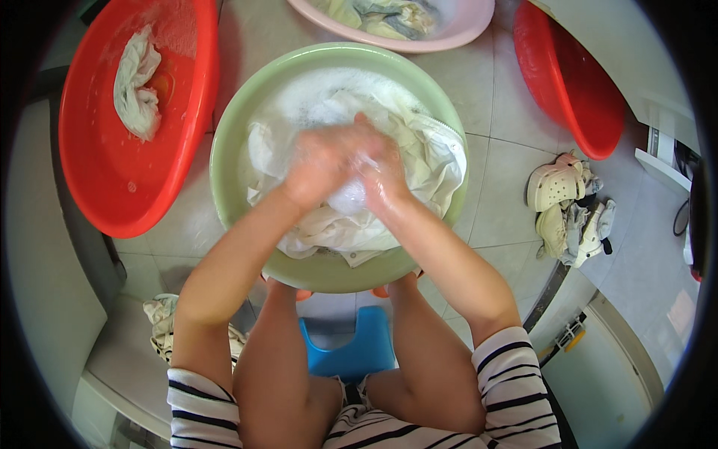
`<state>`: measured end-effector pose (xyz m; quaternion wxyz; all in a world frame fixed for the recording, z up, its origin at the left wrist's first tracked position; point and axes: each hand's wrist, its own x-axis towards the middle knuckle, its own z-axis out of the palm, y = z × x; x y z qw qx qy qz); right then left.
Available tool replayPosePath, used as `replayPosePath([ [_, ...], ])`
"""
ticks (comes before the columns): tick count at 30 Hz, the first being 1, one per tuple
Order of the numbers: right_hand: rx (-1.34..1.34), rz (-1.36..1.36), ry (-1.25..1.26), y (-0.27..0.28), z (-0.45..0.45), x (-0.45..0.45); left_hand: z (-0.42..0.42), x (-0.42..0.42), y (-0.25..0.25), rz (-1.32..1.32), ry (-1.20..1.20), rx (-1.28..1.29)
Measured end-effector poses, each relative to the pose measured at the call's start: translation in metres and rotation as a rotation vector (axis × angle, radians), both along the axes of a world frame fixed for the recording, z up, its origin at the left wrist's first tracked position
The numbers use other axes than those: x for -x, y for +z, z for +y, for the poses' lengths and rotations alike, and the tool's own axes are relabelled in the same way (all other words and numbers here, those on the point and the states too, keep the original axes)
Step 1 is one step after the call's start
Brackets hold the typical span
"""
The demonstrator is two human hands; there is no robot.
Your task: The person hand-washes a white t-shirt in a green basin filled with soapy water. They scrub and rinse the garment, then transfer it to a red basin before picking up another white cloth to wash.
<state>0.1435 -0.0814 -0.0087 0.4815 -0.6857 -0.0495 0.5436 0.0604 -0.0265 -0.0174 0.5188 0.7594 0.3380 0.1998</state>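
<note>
Over the green basin (224,134), my left hand (322,163) and my right hand (384,163) press together, blurred by motion. A wet, bunched piece of white cloth (349,196) is caught between them; the fingers' exact hold is hard to make out. Around and beneath the hands, a white garment (432,151) lies soaking, with a zipper edge and a snap near the basin's right side. Soap suds (348,84) cover the water at the far side.
A red basin (95,168) at left holds a wet white cloth (136,90). Beyond stands a pink basin (392,44) with soaking clothes. Another red basin (583,101) leans at right, near clogs (555,182) and shoes with socks. A blue stool (359,353) is between my legs.
</note>
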Motion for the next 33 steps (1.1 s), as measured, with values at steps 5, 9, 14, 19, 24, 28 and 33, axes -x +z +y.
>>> replayPosePath([
  [5, -0.082, 0.161, -0.137, -0.012, -0.02, -0.004, -0.022, -0.007, 0.011, 0.14, -0.048, -0.329],
  [9, -0.018, 0.248, -0.185, 0.008, -0.019, -0.003, -0.024, 0.001, 0.022, 0.078, -0.186, -0.405],
  [14, 0.025, 0.188, -0.334, 0.021, -0.008, 0.006, -0.014, -0.014, 0.025, 0.317, -0.002, -0.065],
  [19, 0.028, 0.293, -0.153, 0.006, -0.026, -0.008, -0.027, -0.013, 0.027, 0.087, -0.032, -0.233],
  [24, 0.08, 0.235, -0.177, 0.015, -0.019, -0.003, -0.011, -0.021, 0.02, 0.308, -0.002, -0.013],
  [28, -0.126, 0.387, -0.09, -0.019, -0.038, -0.021, -0.032, -0.022, 0.025, -0.029, -0.108, -0.379],
  [33, -0.017, 0.178, -0.113, -0.017, -0.014, -0.045, 0.029, -0.024, -0.049, -0.106, 0.278, 0.546],
])
